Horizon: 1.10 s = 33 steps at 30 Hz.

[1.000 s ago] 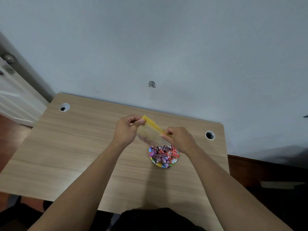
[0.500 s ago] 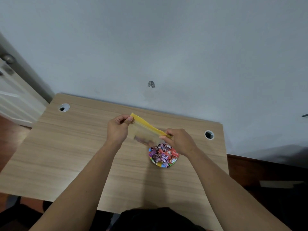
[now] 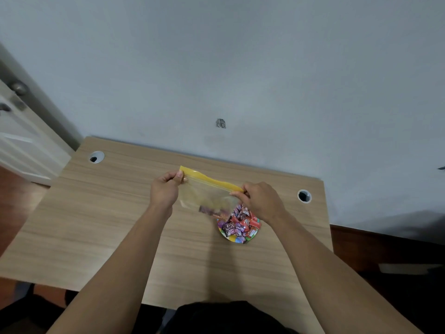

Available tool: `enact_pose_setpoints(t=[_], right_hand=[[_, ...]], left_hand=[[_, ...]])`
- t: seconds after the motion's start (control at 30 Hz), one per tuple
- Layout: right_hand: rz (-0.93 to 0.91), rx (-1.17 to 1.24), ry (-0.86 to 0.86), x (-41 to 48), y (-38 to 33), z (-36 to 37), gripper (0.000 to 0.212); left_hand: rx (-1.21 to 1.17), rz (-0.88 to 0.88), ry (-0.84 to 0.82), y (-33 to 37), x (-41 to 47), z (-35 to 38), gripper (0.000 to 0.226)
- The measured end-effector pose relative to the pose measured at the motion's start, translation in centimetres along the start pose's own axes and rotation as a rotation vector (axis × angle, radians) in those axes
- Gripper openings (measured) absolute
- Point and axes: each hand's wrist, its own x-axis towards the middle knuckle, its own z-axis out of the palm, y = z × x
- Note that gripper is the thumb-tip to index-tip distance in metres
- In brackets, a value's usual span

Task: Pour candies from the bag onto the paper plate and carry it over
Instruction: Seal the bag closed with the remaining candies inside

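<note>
A clear zip bag [image 3: 207,195] with a yellow top strip hangs stretched between both hands above the wooden desk. My left hand [image 3: 165,190] pinches its left top corner and my right hand [image 3: 260,201] pinches its right top corner. One or two wrapped candies [image 3: 209,210] lie blurred at the bag's bottom. Just below and to the right, a small colourful paper plate [image 3: 234,239] sits on the desk, heaped with wrapped candies [image 3: 240,224] in purple, red and pink. My right wrist covers the plate's far right edge.
The wooden desk [image 3: 96,225] stands against a grey wall, with a cable hole at its back left [image 3: 96,157] and another at its back right [image 3: 304,196]. A white door [image 3: 16,131] with a knob is at the far left. Dark floor lies to the right.
My left hand has moved left and away from my right hand, pulling the bag's yellow top out taut and wide. The bag now hangs flatter. The plate has stayed put.
</note>
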Motion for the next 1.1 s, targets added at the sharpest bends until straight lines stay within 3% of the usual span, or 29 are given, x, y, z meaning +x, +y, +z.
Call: enact_pose_setpoints(t=[0.17, 0.37, 0.47, 0.53, 0.6, 0.67, 0.73, 0.87, 1.1], right_hand=[[-0.066, 0.036, 0.049, 0.1, -1.0, -1.2, 0.040], [0.114, 0.475, 0.111, -0.3, -1.1, -1.5, 0.020], [0.155, 0.570, 0.129, -0.6, -1.6, -1.4, 0.010], [0.132, 0.556, 0.112, -0.8, -1.6, -1.3, 0.015], [0.099, 0.534, 0.096, -0.8, -1.4, -1.2, 0.019], [0.050, 0.503, 0.082, -0.8, -1.4, -1.1, 0.017], [-0.013, 0.463, 0.066, -0.7, -1.5, -1.0, 0.012], [-0.096, 0.438, 0.073, -0.6, -1.8, -0.8, 0.012], [-0.047, 0.526, 0.118, -1.1, -1.5, -0.7, 0.013]], left_hand=[[0.014, -0.082, -0.054, -0.3, 0.1, -0.8, 0.022], [-0.009, -0.108, -0.200, -0.6, -0.4, -2.3, 0.017], [0.013, -0.110, -0.192, -1.0, -0.4, -2.3, 0.016], [0.086, 0.004, -0.097, -1.2, -0.4, -2.2, 0.018], [0.272, 0.295, -0.057, -0.8, -0.6, -2.1, 0.034], [0.501, 0.674, -0.160, 0.0, -1.0, -1.6, 0.042], [0.740, 0.873, -0.305, 0.7, -1.3, -0.5, 0.046], [1.017, 0.803, -0.490, 1.0, -1.1, 1.5, 0.036], [0.935, 0.785, -0.524, 1.1, -1.3, 3.1, 0.018]])
